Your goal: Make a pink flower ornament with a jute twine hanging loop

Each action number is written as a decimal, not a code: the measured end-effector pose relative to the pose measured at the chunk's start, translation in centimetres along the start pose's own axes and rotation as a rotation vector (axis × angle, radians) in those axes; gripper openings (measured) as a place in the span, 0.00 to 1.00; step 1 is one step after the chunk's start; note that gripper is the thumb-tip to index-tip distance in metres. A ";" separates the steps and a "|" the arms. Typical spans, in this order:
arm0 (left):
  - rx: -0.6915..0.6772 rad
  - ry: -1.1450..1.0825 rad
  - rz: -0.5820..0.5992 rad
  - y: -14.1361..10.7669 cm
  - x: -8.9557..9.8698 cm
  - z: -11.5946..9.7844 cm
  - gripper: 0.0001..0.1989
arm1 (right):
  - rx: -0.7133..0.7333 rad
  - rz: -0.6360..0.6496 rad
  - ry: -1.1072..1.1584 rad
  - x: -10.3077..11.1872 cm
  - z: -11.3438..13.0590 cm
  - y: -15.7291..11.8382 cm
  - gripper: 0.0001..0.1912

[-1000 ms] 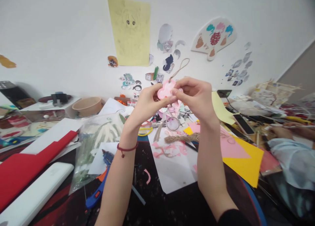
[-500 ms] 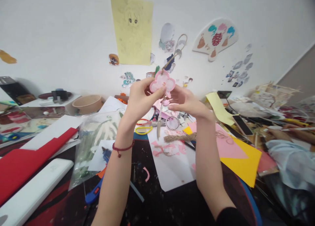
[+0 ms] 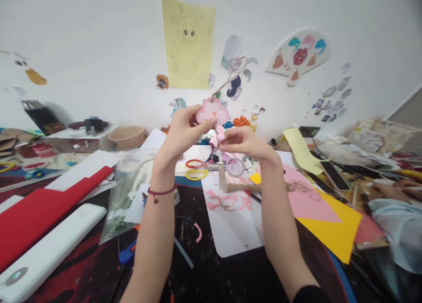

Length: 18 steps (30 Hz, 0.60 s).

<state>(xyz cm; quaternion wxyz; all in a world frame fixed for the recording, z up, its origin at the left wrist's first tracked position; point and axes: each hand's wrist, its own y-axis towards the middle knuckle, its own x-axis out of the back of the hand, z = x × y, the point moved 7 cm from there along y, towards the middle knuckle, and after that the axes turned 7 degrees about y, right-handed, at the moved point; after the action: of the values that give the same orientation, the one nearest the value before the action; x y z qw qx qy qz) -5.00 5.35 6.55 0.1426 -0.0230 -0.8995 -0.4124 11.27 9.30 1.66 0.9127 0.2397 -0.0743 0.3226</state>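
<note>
Facing white wall: black tabletop, strewn with paper. Above it: flower, partly covered, pinched in grip of left hand. Right hand, above tassel: grip's contents hidden, cannot be told.

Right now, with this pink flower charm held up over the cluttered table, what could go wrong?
The left hand pinches the pink flower; squeezing hard might bend it. The right hand is at the small pink piece below, where a tug might loosen it. The tassel overlaps one end of the twine bundle in this view, so it might snag if lowered.
</note>
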 end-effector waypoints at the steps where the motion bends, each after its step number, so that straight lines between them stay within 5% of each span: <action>1: 0.006 -0.019 0.003 0.0 0.0 0.1 0.19 | -0.002 0.010 -0.012 0.0 0.0 -0.1 0.12; 8: 0.014 -0.042 0.027 -0.1 -0.6 0.1 0.17 | -0.028 0.087 -0.040 -0.7 0.3 -0.4 0.12; 18: -0.027 -0.012 0.020 -0.2 -1.0 -1.0 0.17 | 0.031 -0.006 0.012 -0.8 1.9 -0.6 0.14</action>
<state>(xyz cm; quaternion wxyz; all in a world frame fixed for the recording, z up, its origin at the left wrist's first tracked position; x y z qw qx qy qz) -3.83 4.54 6.74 0.1410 -0.0362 -0.8943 -0.4230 11.10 7.53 2.81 0.9103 0.2522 -0.0630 0.3222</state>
